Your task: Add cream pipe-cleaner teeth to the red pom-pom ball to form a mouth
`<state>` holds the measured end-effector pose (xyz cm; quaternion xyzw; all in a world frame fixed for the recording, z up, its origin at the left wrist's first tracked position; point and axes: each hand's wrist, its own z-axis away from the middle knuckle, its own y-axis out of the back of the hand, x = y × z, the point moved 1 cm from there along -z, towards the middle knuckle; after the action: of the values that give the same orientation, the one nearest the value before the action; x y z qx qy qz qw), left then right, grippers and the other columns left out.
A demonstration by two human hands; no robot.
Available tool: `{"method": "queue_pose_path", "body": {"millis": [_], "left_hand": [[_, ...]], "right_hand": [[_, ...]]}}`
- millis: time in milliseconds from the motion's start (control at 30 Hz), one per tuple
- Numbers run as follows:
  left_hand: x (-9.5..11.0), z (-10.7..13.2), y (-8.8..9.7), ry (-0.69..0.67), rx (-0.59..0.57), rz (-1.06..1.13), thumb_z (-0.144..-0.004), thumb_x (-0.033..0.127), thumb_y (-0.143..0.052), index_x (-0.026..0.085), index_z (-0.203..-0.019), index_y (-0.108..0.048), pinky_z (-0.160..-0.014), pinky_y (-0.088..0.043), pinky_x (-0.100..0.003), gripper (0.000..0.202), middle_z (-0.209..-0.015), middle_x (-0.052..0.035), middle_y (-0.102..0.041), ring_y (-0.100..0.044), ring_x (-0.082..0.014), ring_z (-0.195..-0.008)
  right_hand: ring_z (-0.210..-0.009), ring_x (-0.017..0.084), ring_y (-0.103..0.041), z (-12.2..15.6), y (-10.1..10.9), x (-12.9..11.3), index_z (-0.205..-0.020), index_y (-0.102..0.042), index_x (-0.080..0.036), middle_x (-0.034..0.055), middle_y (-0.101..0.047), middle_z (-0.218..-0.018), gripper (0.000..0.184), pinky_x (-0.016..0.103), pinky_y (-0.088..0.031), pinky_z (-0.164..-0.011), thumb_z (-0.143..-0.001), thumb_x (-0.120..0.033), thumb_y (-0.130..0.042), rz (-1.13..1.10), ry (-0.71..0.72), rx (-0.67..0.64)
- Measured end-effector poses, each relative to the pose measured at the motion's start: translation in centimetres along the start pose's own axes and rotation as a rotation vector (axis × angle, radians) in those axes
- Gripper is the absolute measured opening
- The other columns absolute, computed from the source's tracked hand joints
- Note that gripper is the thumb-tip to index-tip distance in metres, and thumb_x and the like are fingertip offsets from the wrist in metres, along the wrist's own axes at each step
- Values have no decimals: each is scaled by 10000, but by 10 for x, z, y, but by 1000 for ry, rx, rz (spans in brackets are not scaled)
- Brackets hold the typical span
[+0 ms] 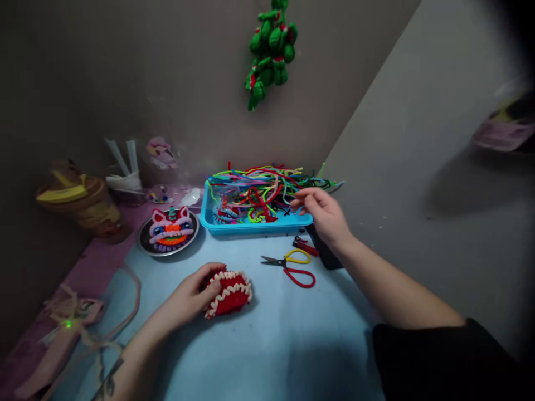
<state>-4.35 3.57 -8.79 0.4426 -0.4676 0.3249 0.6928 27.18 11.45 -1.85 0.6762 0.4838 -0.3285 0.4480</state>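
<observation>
My left hand (190, 298) rests on the light blue table, fingers curled round a red pipe-cleaner piece with white trim (229, 292). My right hand (324, 214) reaches over the right end of a blue tray (251, 225) heaped with coloured pipe cleaners (261, 186). Its fingers are pinched at the strands there; I cannot make out which strand they hold.
Scissors with one yellow and one red handle (292, 264) lie in front of the tray, small red pliers (305, 245) beside them. A metal plate (146, 242) holds a pink and orange lion head (171, 225). A green pipe-cleaner ornament (271, 47) hangs on the wall.
</observation>
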Motion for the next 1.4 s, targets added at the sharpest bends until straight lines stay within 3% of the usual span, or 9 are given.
{"method": "queue_pose_path", "body": {"millis": [100,233,400,600,733,933,1067,1200,1400], "left_hand": [[1,-2,0,29,-4,33,-730,551,-637,171,-1089,-664,-828,-542,-360,524,-1040,-104,-732,-676,-275,-910],[-4,-4,2,70,-3,138,-707,564,-670,183,-1083,-668,-780,-555,-353,535,-1030,-98,-737,-684,-269,-887],[-9,-4,6,96,28,206,-695,614,-665,219,-1038,-690,-751,-562,-342,524,-988,-76,-749,-694,-253,-851],[-8,-4,8,107,30,242,-692,646,-653,244,-1043,-706,-712,-571,-354,536,-973,-70,-754,-705,-262,-813],[-8,-4,8,106,46,290,-681,678,-648,245,-1031,-716,-734,-573,-381,561,-1015,-84,-747,-706,-296,-878],[-14,-6,9,97,138,311,-719,733,-577,206,-1036,-693,-812,-553,-410,626,-1116,-134,-718,-689,-312,-957],[-14,-8,12,35,321,219,-740,725,-554,177,-1005,-679,-856,-526,-396,621,-1078,-137,-721,-667,-300,-994],[-4,-1,12,-102,498,14,-785,590,-587,195,-915,-697,-855,-508,-363,431,-972,-89,-724,-656,-251,-921],[16,14,4,-328,413,-129,-820,367,-605,207,-821,-718,-828,-496,-308,195,-868,-62,-701,-642,-202,-868]], "right_hand": [[-694,146,-626,-4,46,6,-867,-645,-184,19,-680,-755,242,253,-470,-650,-870,-410,-560,217,-24,179],[-683,161,-612,10,75,37,-829,-692,-171,26,-688,-726,241,255,-435,-629,-863,-321,-506,685,-152,79],[-804,193,-638,23,69,86,-844,-758,-201,56,-728,-879,184,266,-436,-705,-805,-232,-581,1002,-252,-182],[-1012,226,-583,25,49,124,-1003,-750,-187,109,-659,-1074,252,300,-422,-887,-787,-201,-621,1017,-228,-216],[-1045,223,-556,25,45,130,-916,-759,-180,104,-662,-1044,227,311,-396,-939,-802,-165,-564,938,-242,-185],[-733,183,-587,31,47,115,-710,-708,-154,61,-674,-748,198,283,-444,-692,-749,-276,-557,672,-375,-108],[-568,136,-545,43,35,87,-747,-686,-142,30,-657,-653,263,245,-413,-546,-704,-374,-571,413,-460,-124],[-531,109,-487,53,4,43,-711,-660,-154,-4,-594,-592,254,231,-372,-517,-676,-401,-609,209,-461,-195],[-615,105,-482,59,-73,-18,-660,-635,-168,-21,-557,-672,152,240,-369,-585,-686,-315,-664,-150,-313,-330]]}}
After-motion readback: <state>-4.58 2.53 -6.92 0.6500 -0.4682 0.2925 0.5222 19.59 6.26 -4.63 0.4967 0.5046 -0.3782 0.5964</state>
